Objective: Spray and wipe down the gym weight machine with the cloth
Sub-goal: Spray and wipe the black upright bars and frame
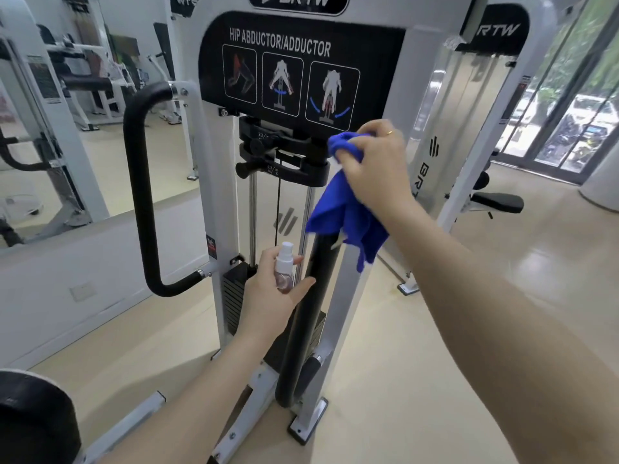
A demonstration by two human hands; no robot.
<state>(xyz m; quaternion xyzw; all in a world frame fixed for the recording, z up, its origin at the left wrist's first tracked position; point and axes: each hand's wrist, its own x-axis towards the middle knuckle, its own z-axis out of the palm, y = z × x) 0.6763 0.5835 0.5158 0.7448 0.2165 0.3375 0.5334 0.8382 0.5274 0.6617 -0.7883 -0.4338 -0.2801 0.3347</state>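
Observation:
A white hip abductor/adductor weight machine (214, 195) stands in front of me, with a black instruction panel (294, 72) on top and a weight stack below. My right hand (375, 162) grips a bunched blue cloth (341, 212) at the lower right corner of the panel, above the black padded right handle (311, 316). The cloth's loose end hangs down over that handle. My left hand (271, 296) holds a small clear spray bottle (284, 269) with a white nozzle, upright, just left of the same handle.
A black padded handle loop (140, 209) sticks out on the machine's left side. A mirror (67, 112) covers the left wall. Another white machine and a black bench (499, 202) stand at the right. A black round pad (33, 423) is at bottom left.

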